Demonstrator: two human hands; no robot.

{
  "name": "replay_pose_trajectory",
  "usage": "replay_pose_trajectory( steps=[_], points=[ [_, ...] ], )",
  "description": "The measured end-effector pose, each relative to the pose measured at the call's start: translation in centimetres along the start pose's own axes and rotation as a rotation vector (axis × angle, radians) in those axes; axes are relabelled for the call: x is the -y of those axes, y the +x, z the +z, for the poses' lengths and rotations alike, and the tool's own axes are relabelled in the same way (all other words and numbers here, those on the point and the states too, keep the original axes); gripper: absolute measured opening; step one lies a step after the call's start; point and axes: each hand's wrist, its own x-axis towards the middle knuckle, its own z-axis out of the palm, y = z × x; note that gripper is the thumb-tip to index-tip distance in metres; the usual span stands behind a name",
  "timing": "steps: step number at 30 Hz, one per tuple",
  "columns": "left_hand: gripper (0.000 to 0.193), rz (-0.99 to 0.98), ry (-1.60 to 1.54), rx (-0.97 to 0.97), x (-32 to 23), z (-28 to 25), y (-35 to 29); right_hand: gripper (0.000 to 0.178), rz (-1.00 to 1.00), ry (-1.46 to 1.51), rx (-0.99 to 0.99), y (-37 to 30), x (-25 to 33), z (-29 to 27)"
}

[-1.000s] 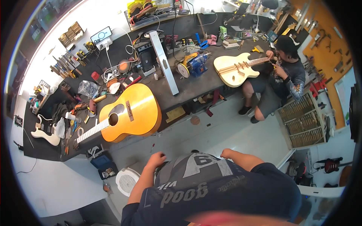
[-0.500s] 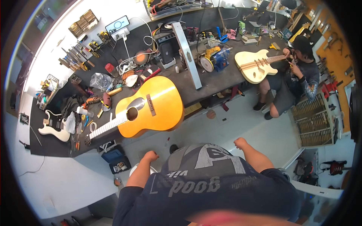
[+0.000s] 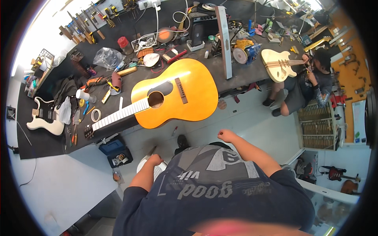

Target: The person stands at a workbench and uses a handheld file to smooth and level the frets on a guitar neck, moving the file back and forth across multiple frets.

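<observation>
1. The acoustic guitar [image 3: 171, 108], orange-topped, lies face up along the front of the dark workbench [image 3: 33, 145], its neck toward the left end.
2. Neither of the person's hands touches it. The right hand [image 3: 226, 135] hangs above the floor [image 3: 258, 118], fingers curled together; the left hand [image 3: 155, 159] appears just above a white perforated stool [image 3: 158, 173], and I cannot tell how its fingers stand.
3. Near the headstock lie a tape roll [image 3: 93, 115] and a white electric guitar body [image 3: 34, 125]; a clear plastic bag [image 3: 108, 59] sits farther back.
4. Right of the guitar, a long metal bar [image 3: 224, 43] stands near a blue-and-yellow bench grinder [image 3: 252, 53].
5. At the far right a seated co-worker [image 3: 311, 96] has both hands at the neck of a pale solid-body guitar [image 3: 271, 67].
6. Beyond are a slatted cabinet [image 3: 317, 128], an orange wall panel [image 3: 358, 59] and a red electric guitar [image 3: 335, 174]. An open blue case [image 3: 110, 147] rests below the bench's left part.
</observation>
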Motion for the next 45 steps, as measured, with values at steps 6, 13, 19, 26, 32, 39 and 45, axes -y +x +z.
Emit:
replay_pose_trajectory(
  steps=[6,13,19,26,32,39,45],
  points=[
    [0.051,-0.145,-0.292,-0.217,0.5,-1.5,-2.5,0.037,-0.121,0.024,-0.093,0.0,1.4,1.1],
    [0.039,-0.076,-0.238,-0.292,-0.8,-1.7,-8.1,0.034,0.101,0.049,-0.049,-1.3,-11.0,8.7],
    [0.037,-0.090,-0.140,-0.238,-0.8,-1.1,-11.6,0.029,0.288,0.149,0.154,-5.1,-16.9,14.8],
    [0.041,-0.037,0.031,-0.264,-2.5,-5.4,-11.9,0.034,0.366,0.289,0.161,-9.4,-14.3,19.8],
    [0.039,0.155,0.046,-0.081,-4.8,-11.3,-10.6,0.030,0.359,0.295,0.060,-4.7,-13.0,23.3],
    [0.036,0.399,0.207,0.028,1.7,-14.3,-3.5,0.043,0.349,0.251,-0.202,0.0,-1.2,22.9],
    [0.032,0.418,0.257,0.074,1.6,-13.7,0.8,0.030,0.301,0.529,-0.232,-5.2,9.9,26.7]
  ],
)
